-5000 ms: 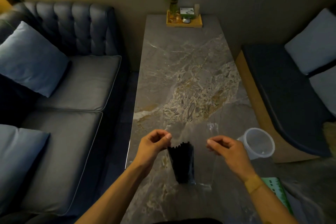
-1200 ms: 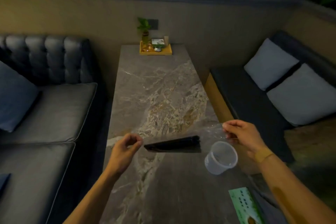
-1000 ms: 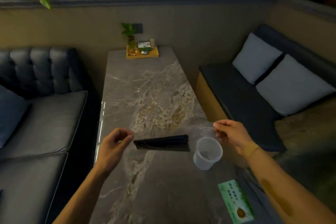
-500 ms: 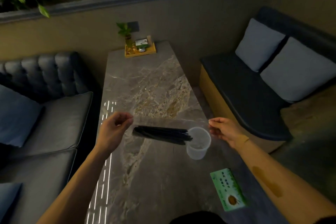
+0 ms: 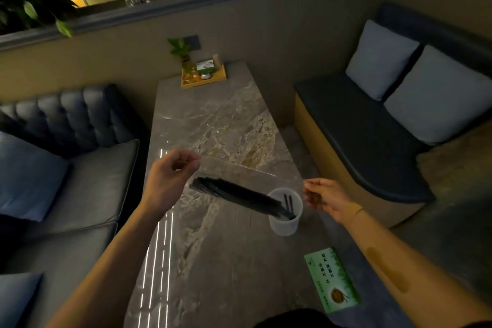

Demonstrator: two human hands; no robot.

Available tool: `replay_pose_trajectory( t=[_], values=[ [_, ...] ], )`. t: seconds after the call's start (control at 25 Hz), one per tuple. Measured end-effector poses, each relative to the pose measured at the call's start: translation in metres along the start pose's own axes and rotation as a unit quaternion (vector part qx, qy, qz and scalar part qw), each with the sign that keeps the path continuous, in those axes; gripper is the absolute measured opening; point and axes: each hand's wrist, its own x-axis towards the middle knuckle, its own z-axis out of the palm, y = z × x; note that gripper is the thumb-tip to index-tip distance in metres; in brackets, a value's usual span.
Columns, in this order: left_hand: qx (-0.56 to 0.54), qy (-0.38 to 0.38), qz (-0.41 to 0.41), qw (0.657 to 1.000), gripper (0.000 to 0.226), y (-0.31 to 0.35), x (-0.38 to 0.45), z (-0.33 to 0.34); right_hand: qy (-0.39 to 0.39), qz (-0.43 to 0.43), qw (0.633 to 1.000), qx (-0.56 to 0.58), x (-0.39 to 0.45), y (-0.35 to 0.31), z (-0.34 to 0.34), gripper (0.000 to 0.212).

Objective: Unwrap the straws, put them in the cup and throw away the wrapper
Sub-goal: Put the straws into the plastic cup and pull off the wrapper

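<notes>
Head view: left hand [image 5: 170,181] pinching raised left end of clear wrapper [image 5: 239,176], right hand [image 5: 326,198] pinching right end; black straws [image 5: 234,194] sliding down into cup [image 5: 285,217] on bench [image 5: 218,261], few already inside. Most straws remaining in wrapper; wrapper disposal pending.

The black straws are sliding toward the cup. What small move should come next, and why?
Probably raise the left hand a little more. The clear wrapper slopes down to the cup, a few straws already stand inside, but most of the black straws lie in the wrapper.
</notes>
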Motion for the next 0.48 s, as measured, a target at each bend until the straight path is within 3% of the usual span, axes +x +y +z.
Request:
replay_pose_trajectory(
  t=[0.48],
  values=[
    [-0.007,-0.03,0.028,0.999,0.027,0.036,0.023,0.022,0.004,0.027,0.999,0.037,0.006,0.007,-0.013,0.008]
  ],
)
